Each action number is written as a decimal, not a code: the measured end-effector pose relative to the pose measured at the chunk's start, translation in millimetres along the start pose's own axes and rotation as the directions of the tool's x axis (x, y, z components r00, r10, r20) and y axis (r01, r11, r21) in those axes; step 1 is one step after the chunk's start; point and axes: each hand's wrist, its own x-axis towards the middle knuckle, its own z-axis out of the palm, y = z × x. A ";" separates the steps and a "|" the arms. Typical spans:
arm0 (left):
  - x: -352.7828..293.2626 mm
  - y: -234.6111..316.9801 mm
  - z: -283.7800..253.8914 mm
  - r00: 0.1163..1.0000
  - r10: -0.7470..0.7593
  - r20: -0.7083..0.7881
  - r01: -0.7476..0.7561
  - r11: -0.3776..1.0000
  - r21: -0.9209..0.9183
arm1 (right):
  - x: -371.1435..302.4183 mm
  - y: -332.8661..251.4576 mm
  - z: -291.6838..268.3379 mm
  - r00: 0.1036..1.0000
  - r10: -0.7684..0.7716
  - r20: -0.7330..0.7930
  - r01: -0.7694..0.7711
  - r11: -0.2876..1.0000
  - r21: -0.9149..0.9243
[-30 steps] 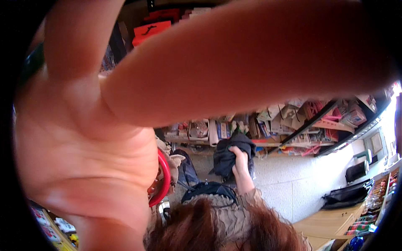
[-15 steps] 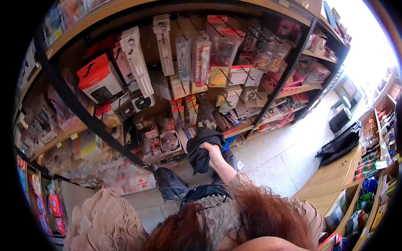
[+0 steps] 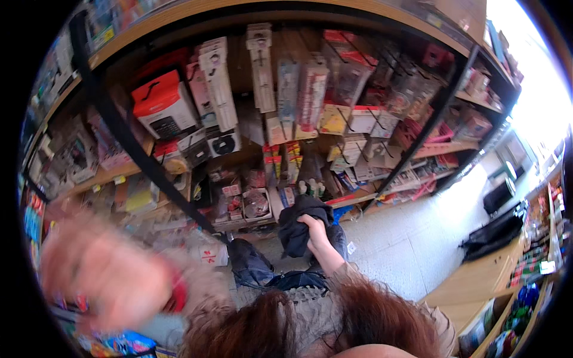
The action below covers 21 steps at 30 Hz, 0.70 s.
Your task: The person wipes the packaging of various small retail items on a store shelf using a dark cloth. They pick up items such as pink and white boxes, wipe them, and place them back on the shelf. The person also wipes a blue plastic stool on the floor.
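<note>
My right hand point(image 3: 315, 231) grips a crumpled black cloth point(image 3: 296, 225), held low in front of the shelves and over my dark trousers. The fingers are wrapped into its folds. At the lower left, my left hand point(image 3: 107, 271) is raised close to the camera and badly smeared by motion, so its fingers cannot be made out. A red band point(image 3: 177, 290) shows at its wrist, below a beige sleeve. Just beyond the cloth, small white-capped bottles point(image 3: 311, 188) stand on the bottom shelf, beside a white box of packets point(image 3: 256, 204).
Ahead, a shelf unit with dark posts holds hanging packets point(image 3: 311, 95) on hooks and a red-and-white telephone box point(image 3: 164, 107). Pale floor tiles point(image 3: 394, 253) run off to the right. A wooden counter point(image 3: 477, 262) and a black folded item point(image 3: 495, 230) stand there. Bottles fill racks farther right.
My left hand has swung into view at the lower left. The view has shifted, so the shelves sit farther right. My right hand still holds the black cloth.
</note>
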 end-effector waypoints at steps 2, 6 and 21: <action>-48.5 -46.2 -31.6 0.961 -0.177 -0.211 0.244 0.903 0.354 | -4.1 5.0 8.8 0.999 -0.029 0.038 0.029 1.000 -0.002; -107.4 -191.4 -81.3 0.650 -0.640 -0.410 0.757 0.496 0.426 | -7.1 -14.8 -13.6 0.999 -0.040 -0.035 0.041 0.999 0.015; -104.7 -303.8 -138.4 0.789 -0.269 -0.552 0.487 -0.272 0.830 | 17.7 -8.7 -49.1 0.995 -0.075 -0.062 0.083 0.987 0.137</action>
